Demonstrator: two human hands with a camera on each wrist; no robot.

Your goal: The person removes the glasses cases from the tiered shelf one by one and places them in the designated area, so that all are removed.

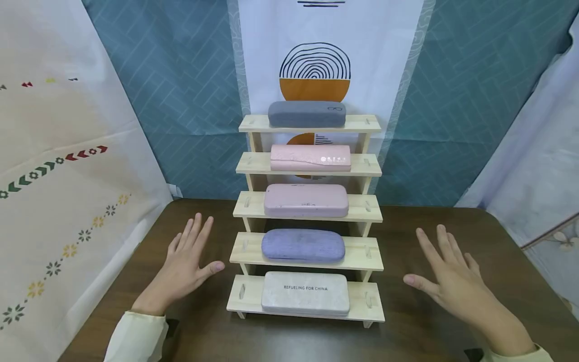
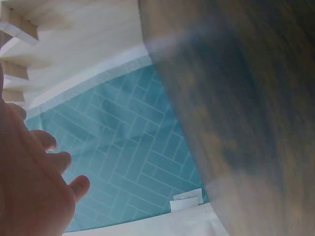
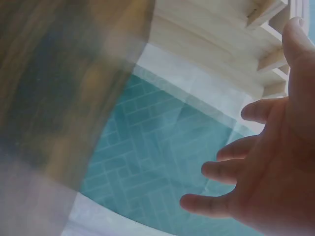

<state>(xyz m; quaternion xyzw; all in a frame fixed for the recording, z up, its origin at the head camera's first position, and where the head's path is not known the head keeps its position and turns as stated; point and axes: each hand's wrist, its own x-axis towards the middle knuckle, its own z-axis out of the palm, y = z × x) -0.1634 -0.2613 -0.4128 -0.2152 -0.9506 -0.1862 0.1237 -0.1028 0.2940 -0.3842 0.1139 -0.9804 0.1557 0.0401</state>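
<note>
A stepped wooden rack (image 1: 244,251) stands between my hands, one glasses case on each step. From the top come a grey-blue case (image 1: 307,114), a pink flap case (image 1: 310,158), a pale mauve case (image 1: 305,200), a violet-blue case (image 1: 303,245) and, lowest, a whitish case (image 1: 305,293) lettered "REFUELING FOR CHINA". Left of the rack, my left hand (image 1: 183,266) is spread palm down, fingers straight and holding nothing. My right hand (image 1: 457,286) is spread likewise on the other side, apart from the rack. Both wrist views show the extended fingers beside the rack's side.
The dark wooden table (image 1: 420,332) carries the rack. Behind it hangs a teal curtain (image 1: 181,100) with a white printed panel (image 1: 262,50). Patterned white cloth (image 1: 68,211) hangs at the left, and another white cloth (image 1: 538,166) borders the right.
</note>
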